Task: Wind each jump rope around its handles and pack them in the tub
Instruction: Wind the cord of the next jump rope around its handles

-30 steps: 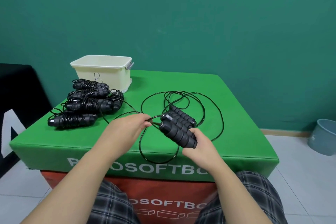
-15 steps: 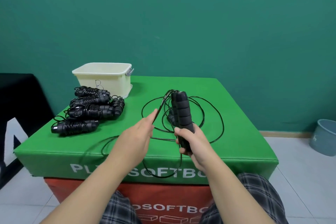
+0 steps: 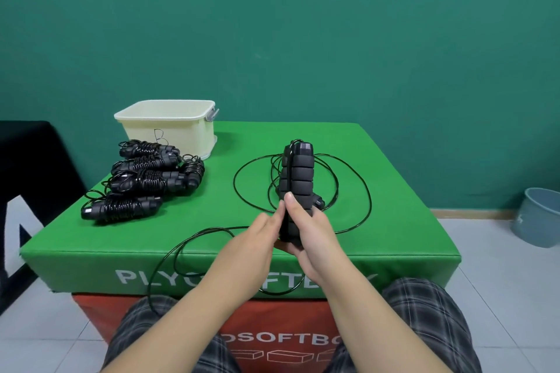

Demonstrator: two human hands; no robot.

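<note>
Upright handles (image 3: 298, 172) gripped in right hand (image 3: 309, 227), left hand (image 3: 257, 236) alongside

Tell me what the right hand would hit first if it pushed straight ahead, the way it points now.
Beyond the upright handles that the right hand grips, it would probably meet only loose rope loops on the green box, then the wall; depth is uncertain.
</note>
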